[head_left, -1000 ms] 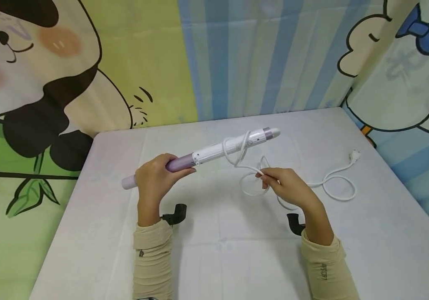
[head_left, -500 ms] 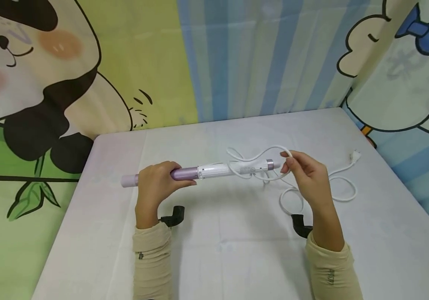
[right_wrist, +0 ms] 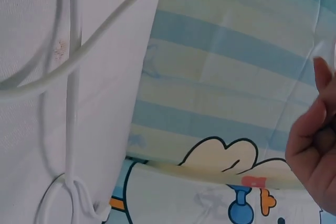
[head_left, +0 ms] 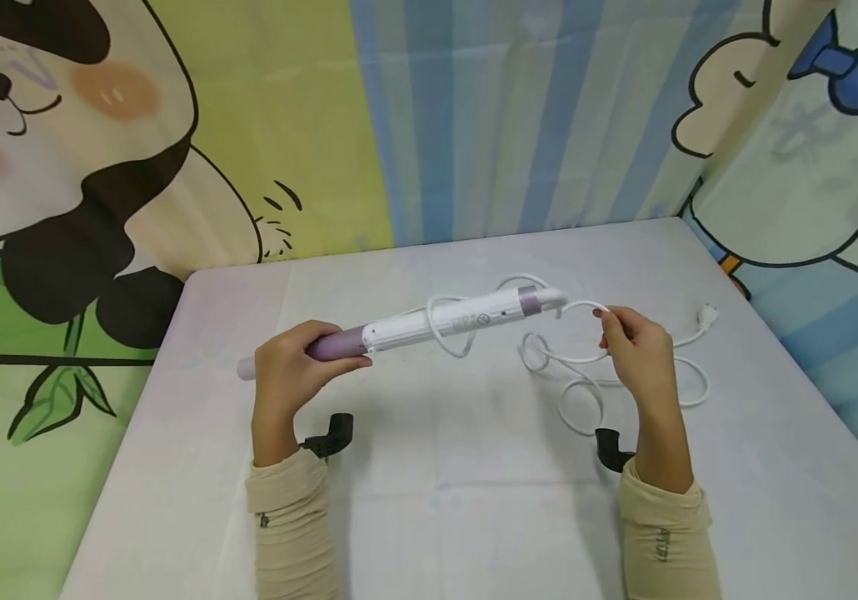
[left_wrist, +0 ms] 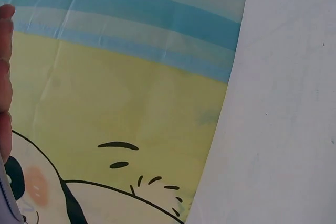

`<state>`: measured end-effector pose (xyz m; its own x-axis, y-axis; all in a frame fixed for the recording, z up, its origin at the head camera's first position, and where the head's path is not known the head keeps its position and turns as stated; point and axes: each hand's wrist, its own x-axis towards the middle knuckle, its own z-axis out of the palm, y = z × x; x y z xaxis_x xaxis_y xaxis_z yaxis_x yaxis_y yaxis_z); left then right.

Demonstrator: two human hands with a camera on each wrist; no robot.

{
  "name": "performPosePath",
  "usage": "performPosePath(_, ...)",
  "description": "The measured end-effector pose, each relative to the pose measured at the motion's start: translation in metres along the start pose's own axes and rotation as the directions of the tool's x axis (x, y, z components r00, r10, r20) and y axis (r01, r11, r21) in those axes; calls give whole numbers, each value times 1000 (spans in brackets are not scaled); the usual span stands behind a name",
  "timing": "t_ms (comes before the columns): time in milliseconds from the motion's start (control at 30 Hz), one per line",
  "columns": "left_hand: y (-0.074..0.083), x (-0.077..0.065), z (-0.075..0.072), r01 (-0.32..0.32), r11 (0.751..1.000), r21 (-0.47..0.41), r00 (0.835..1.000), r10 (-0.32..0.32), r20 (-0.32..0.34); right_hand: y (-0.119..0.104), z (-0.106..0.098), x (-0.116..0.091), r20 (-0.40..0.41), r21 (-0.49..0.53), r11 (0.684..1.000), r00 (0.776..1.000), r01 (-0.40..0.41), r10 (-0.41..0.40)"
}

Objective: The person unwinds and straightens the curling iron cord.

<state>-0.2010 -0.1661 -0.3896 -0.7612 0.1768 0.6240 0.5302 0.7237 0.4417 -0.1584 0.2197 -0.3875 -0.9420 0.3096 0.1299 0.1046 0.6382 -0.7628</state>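
Observation:
My left hand [head_left: 290,371] grips the purple barrel of a white and purple hair curling iron [head_left: 444,325], which slants up to the right above the table. Its pale barrel tip pokes out left of the hand. Around the white handle hangs a loose loop of white power cord [head_left: 586,303]. At the cord, just right of the handle's end, my right hand [head_left: 642,350] pinches with thumb and fingers. Only finger edges [left_wrist: 5,82] show in the left wrist view. In the right wrist view, curled fingers [right_wrist: 310,145] appear at the right edge, with cord [right_wrist: 72,114] crossing at left.
More cord lies coiled on the white-covered table [head_left: 474,533], running to a white plug [head_left: 706,316] at the right. Cartoon-printed curtains [head_left: 474,125] stand behind the table. Black camera mounts [head_left: 335,435] sit at both wrists.
The right hand has moved right and up, sliding the cord off toward the handle's end. The curling iron dipped level, then tilted up again, shifting slightly left with the left hand.

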Motion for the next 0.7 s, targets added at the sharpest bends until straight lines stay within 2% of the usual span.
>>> performPosePath(33, 0, 0, -1, 24, 1000, -3, 999, -24, -23, 1, 0, 0, 72, -56, 997, 996, 52, -48)
performPosePath(67, 0, 0, -1, 48, 999, -5, 998, -48, -44, 1, 0, 0, 156, -94, 989, 983, 112, -96)
performPosePath(100, 0, -1, -2, 72, 997, 0, 996, -72, -60, 1, -1, -1, 249, -111, 979, 958, 172, -140)
performPosePath(133, -1, 0, -2, 95, 995, 8, 993, -94, -77, 0, -1, -2, 342, -117, 966, 923, 229, -177)
performPosePath(233, 0, 0, -1, 155, 986, 62, 982, -147, -116, -5, 0, -8, 555, -50, 933, 786, 357, -271)
performPosePath(300, 1, 0, 2, 180, 977, 115, 978, -165, -129, -10, 2, -12, 633, 21, 918, 706, 395, -318)
performPosePath(333, 2, 1, 3, 187, 972, 143, 977, -169, -134, -13, 3, -14, 653, 55, 911, 676, 408, -342)
performPosePath(367, 2, 1, 5, 190, 967, 172, 977, -168, -135, -16, 3, -16, 662, 89, 902, 651, 422, -370)
performPosePath(433, 3, 2, 8, 170, 958, 231, 982, -146, -120, -22, 3, -20, 663, 150, 889, 623, 433, -415)
performPosePath(500, 4, 2, 12, 134, 951, 279, 990, -113, -89, -26, 1, -24, 628, 208, 865, 615, 457, -477)
performPosePath(567, 5, 3, 15, 83, 945, 316, 996, -74, -41, -29, -1, -27, 554, 246, 836, 636, 491, -537)
performPosePath(633, 7, 3, 18, 32, 941, 338, 999, -41, 20, -31, -3, -30, 448, 275, 810, 677, 517, -584)
performPosePath(700, 7, 3, 20, -6, 942, 337, 996, -25, 89, -30, -5, -31, 318, 280, 795, 730, 538, -605)
